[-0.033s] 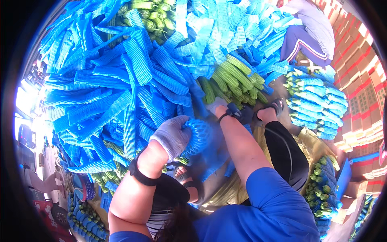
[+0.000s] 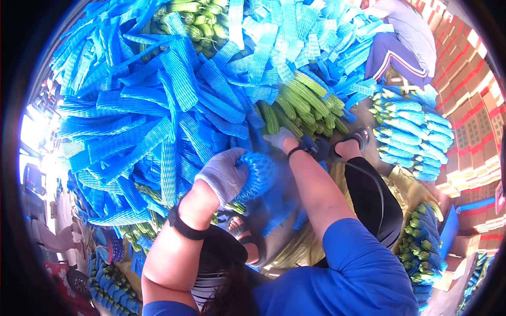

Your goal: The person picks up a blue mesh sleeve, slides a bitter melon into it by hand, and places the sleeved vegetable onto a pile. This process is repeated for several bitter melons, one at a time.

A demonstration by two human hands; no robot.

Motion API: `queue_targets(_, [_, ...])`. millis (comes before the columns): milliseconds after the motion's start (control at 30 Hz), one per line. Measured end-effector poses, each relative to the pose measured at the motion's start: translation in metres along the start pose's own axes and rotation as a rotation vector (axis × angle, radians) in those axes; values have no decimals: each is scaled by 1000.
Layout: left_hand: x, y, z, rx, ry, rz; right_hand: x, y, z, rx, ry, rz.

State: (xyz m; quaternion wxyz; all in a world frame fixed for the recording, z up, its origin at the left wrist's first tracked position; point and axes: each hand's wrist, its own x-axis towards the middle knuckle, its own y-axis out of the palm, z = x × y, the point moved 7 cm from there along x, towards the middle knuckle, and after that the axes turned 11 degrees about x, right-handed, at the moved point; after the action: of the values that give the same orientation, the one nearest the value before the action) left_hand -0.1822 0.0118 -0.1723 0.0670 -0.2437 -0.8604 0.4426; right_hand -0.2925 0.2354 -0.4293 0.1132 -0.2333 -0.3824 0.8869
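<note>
- Gripping blue foam-net sleeve [image 2: 259, 175] in left hand [image 2: 224, 174].
- Holding right hand [image 2: 279, 138] nearer ridged green gourds [image 2: 302, 100], just beyond it, slanting far-left to near-right.
- Cannot make out right hand's grip.

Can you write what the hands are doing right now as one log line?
Left hand: gripping bunched blue net | Right hand: beside long green vegetables | Around: heaped blue net sleeves, another person

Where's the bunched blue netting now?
The bunched blue netting is near the head view's centre, in the gloved left hand, with flat netting heaped to its left.
</note>
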Motion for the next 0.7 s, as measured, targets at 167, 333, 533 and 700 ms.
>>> queue_targets(167, [21,-12,5,-172,-42,20,-35,26,-14,1532,390,506])
queue_targets(333, [43,-36,36,-300,-1,-238,-162,-59,-3,1525,0,554])
queue_targets(533, [35,-34,-16,-177,46,-423,-305,-165,-2,1225,-515,515])
queue_targets(700, [1,7,-80,136,128,-424,-355,-181,12,1080,-841,296])
